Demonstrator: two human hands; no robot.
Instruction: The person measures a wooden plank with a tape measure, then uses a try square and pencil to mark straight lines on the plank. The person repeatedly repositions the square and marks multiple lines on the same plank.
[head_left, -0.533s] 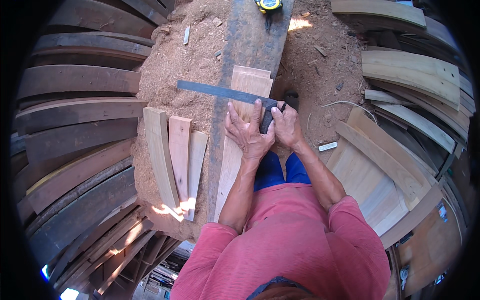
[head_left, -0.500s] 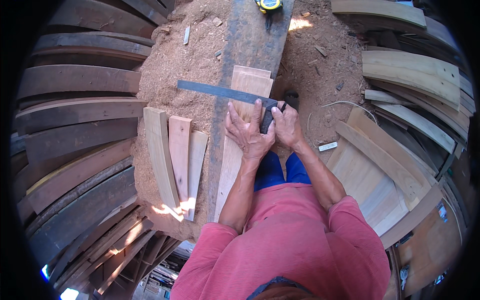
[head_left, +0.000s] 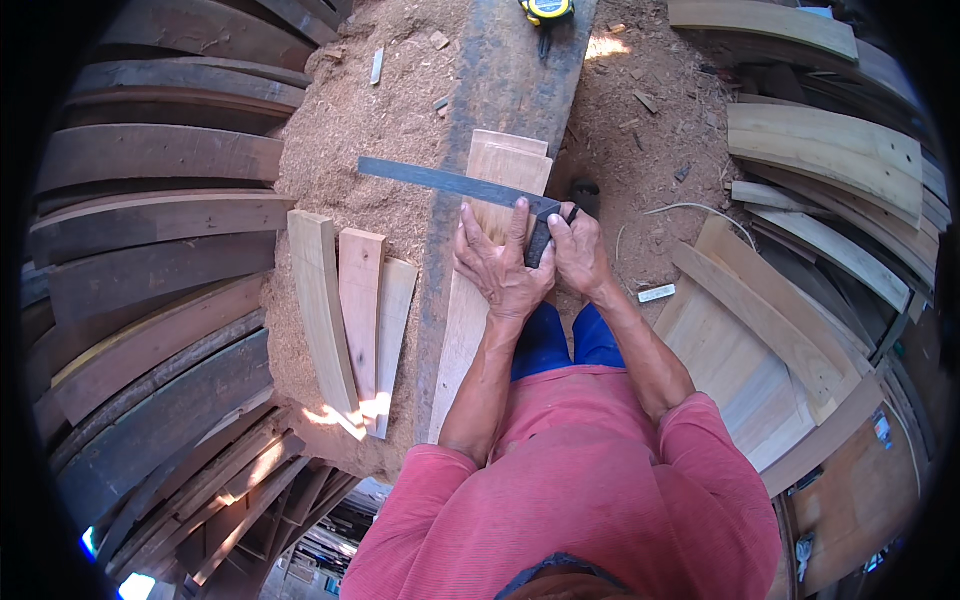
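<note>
A try square [head_left: 430, 178] lies across a pale wooden board [head_left: 507, 160], its long metal blade reaching out past the board's left edge. Its dark stock [head_left: 540, 240] runs along the board's right edge. My left hand [head_left: 500, 262] holds the square on the board, with the index finger on the blade, the thumb by the stock and the other fingers spread over the wood. By the square's corner, my right hand [head_left: 582, 250] is closed, its thumb against the stock's end. A dark pen-like stick [head_left: 572, 214] pokes out of its fingers; its tip is hidden.
The board rests on a worn, dark-stained bench plank [head_left: 500, 90], with a yellow and black tape measure [head_left: 547, 10] at its far end. Offcuts [head_left: 360, 300] lie on sawdust at the left. Stacked planks [head_left: 160, 155] line the left side, more boards [head_left: 820, 150] the right.
The whole view has shifted very slightly. Both hands and the try square keep their places on the board.
</note>
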